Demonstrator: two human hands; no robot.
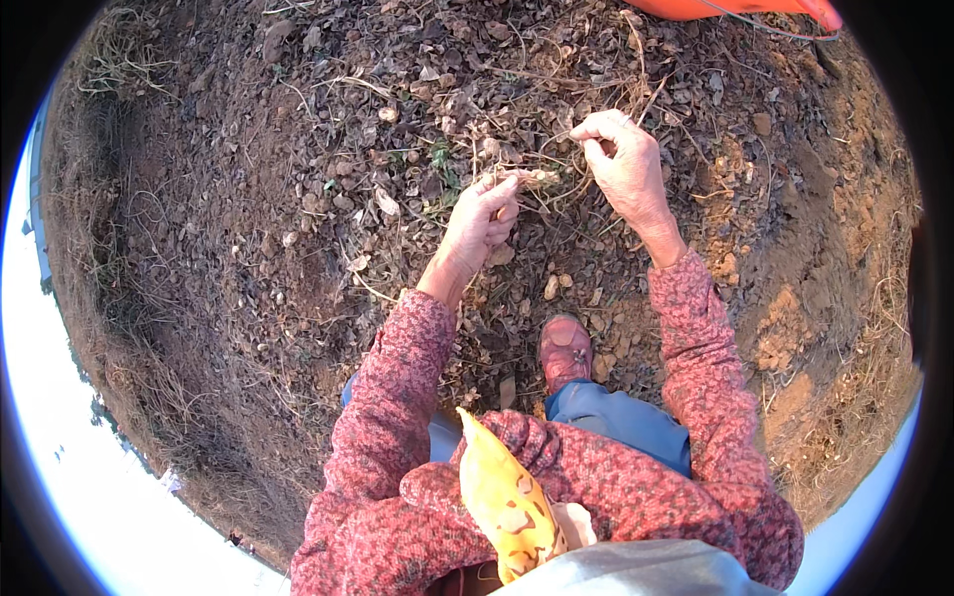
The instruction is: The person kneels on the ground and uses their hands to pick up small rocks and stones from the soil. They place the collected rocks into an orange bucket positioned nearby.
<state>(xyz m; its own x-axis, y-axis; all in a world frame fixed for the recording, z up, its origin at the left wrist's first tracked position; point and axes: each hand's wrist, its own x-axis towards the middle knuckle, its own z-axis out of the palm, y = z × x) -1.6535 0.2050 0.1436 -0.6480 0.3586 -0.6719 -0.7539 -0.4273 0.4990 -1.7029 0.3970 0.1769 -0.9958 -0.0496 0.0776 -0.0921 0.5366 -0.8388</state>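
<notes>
My left hand reaches out over the littered soil, thumb pressed against the fingers on dry plant stems. To its right and slightly farther off, my right hand has thumb and forefinger pinched at a thin, curved stem. Tangled stalks and roots lie between and below the two hands. Pale peanut-like pods rest on the ground nearer my feet, and another pod lies beyond my left hand. Whatever sits inside the curled fingers is hidden.
An orange bucket with a wire handle stands at the upper right, partly cut off. My reddish shoe is planted below the hands. Dry vines lie along the left; bare orange soil lies right.
</notes>
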